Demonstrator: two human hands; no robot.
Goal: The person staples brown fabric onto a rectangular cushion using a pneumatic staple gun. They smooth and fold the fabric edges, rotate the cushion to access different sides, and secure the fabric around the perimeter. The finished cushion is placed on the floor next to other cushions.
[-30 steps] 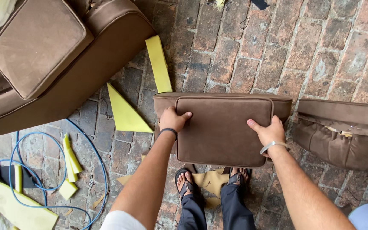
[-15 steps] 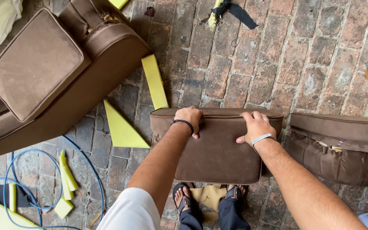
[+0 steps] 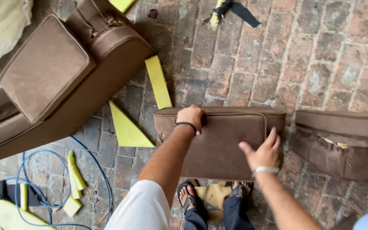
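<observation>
While the brown seat cushion (image 3: 222, 145) is standing upright on the brick floor (image 3: 320, 64) before the feet, the left hand (image 3: 191, 116) is clenching its far edge, steadying it, and the right hand (image 3: 263, 151) is pressing open-fingered against its face.

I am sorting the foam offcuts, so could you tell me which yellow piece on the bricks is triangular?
The triangular foam piece, left of the brown cushion; the foam strip above it is long and rectangular.

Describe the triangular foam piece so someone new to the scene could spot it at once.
Start at the brown cushion under both hands on the brick floor. Just off its left end lies the yellow foam triangle. Unlike the long rectangular foam strip above it, it is a flat wedge tapering to a point.
</observation>
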